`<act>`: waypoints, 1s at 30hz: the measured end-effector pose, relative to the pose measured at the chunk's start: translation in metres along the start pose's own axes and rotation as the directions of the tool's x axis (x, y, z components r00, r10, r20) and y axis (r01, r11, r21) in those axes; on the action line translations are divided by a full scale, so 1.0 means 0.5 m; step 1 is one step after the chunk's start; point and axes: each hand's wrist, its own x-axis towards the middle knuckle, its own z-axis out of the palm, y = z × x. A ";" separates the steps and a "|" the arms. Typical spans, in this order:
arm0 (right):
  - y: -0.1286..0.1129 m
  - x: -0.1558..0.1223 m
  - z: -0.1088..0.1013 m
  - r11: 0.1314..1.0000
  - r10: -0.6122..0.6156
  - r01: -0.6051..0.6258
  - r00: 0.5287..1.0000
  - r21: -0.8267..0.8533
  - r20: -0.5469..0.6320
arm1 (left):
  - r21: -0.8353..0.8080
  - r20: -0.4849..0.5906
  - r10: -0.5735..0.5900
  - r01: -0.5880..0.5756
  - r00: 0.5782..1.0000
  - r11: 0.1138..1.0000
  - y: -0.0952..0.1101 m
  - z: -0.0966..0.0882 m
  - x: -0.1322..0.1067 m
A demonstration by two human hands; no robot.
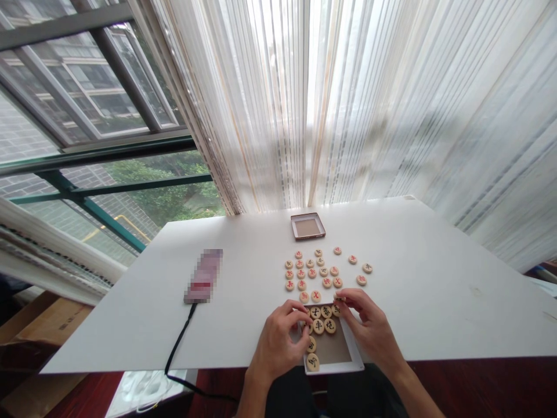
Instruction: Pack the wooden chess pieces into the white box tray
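An open box (357, 349) at the table's near edge holds several round Chinese chess pieces with black characters, grouped along its far and left sides. My left hand (281, 334) reaches over the box's left wall, its thumb and fingers closed around a chess piece (307, 327) that they partly cover. At the far right corner of the box, my right hand (369, 322) pinches another chess piece (339, 298), tilted and raised above the box. Just beyond the box lie loose pieces with red and black characters, among them a red-marked piece (315, 296).
A shallow box lid (308, 226) lies near the far edge of the white table (243, 249). To the left is a pixelated pinkish object (204, 276) with a black cable (176, 348) running off the near edge. White curtains (278, 116) hang behind; a cardboard box (56, 313) stands lower left.
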 end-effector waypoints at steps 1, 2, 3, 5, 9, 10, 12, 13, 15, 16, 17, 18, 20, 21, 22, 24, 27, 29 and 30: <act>-0.001 0.001 0.000 1.000 0.002 -0.002 1.000 0.005 -0.013 | 0.002 -0.001 -0.001 0.001 1.000 1.000 0.000 0.000 0.000; -0.003 0.001 0.000 1.000 0.006 -0.006 1.000 0.012 -0.024 | 0.001 -0.002 -0.002 0.002 1.000 1.000 0.000 0.000 0.000; -0.006 0.001 -0.001 1.000 0.012 -0.011 1.000 0.022 -0.029 | -0.002 -0.003 -0.003 0.003 1.000 1.000 0.000 0.000 -0.001; -0.015 -0.001 -0.001 0.999 0.020 -0.020 1.000 0.049 -0.010 | -0.019 -0.002 -0.004 0.004 1.000 1.000 0.000 -0.002 -0.001; -0.041 -0.013 -0.002 0.980 0.110 -0.119 0.992 0.159 0.065 | -0.050 0.000 -0.006 0.006 1.000 0.999 0.000 -0.006 -0.003; -0.048 -0.017 -0.002 0.967 0.150 -0.163 0.985 0.193 0.083 | -0.053 -0.005 -0.005 0.005 1.000 0.999 0.000 -0.006 -0.003; -0.058 -0.024 -0.005 0.940 0.212 -0.235 0.970 0.248 0.116 | -0.060 -0.013 -0.007 0.006 1.000 0.998 0.000 -0.006 -0.003; -0.062 -0.026 -0.006 0.929 0.234 -0.260 0.964 0.264 0.129 | -0.064 -0.014 -0.008 0.007 1.000 0.998 0.000 -0.006 -0.003; -0.068 -0.030 -0.010 0.915 0.264 -0.296 0.953 0.273 0.148 | -0.071 -0.010 -0.012 0.011 1.000 0.997 -0.001 -0.005 -0.003; -0.070 -0.031 -0.012 0.911 0.278 -0.312 0.948 0.271 0.156 | -0.073 -0.007 -0.013 0.013 1.000 0.997 -0.001 -0.005 -0.002; -0.071 -0.031 -0.015 0.906 0.293 -0.328 0.942 0.269 0.163 | -0.075 -0.006 -0.014 0.013 1.000 0.997 -0.002 -0.005 -0.002; -0.073 -0.032 -0.017 0.899 0.309 -0.346 0.936 0.268 0.171 | -0.078 -0.006 -0.015 0.014 1.000 0.997 -0.002 -0.005 -0.002; -0.078 -0.033 -0.023 0.883 0.341 -0.385 0.920 0.270 0.194 | -0.084 -0.009 -0.016 0.015 1.000 0.996 -0.003 -0.005 -0.002; -0.080 -0.033 -0.026 0.875 0.355 -0.402 0.911 0.271 0.208 | -0.088 -0.011 -0.016 0.015 1.000 0.996 -0.003 -0.005 -0.002; -0.083 -0.034 -0.029 0.868 0.363 -0.415 0.905 0.272 0.223 | -0.091 -0.014 -0.016 0.015 1.000 0.996 -0.004 -0.005 -0.003; -0.088 -0.035 -0.034 0.863 0.360 -0.421 0.900 0.278 0.245 | -0.091 -0.019 -0.011 0.009 1.000 0.996 -0.004 -0.004 -0.003; -0.092 -0.034 -0.036 0.868 0.356 -0.417 0.901 0.268 0.248 | -0.091 -0.027 0.002 -0.005 1.000 0.996 -0.006 -0.003 -0.003; -0.092 -0.031 -0.031 0.870 0.359 -0.423 0.895 0.251 0.266 | -0.100 -0.026 0.004 -0.007 1.000 0.995 -0.007 -0.003 -0.002; -0.091 -0.030 -0.027 0.871 0.357 -0.426 0.891 0.245 0.281 | -0.105 -0.024 0.005 -0.007 1.000 0.994 -0.007 -0.002 -0.002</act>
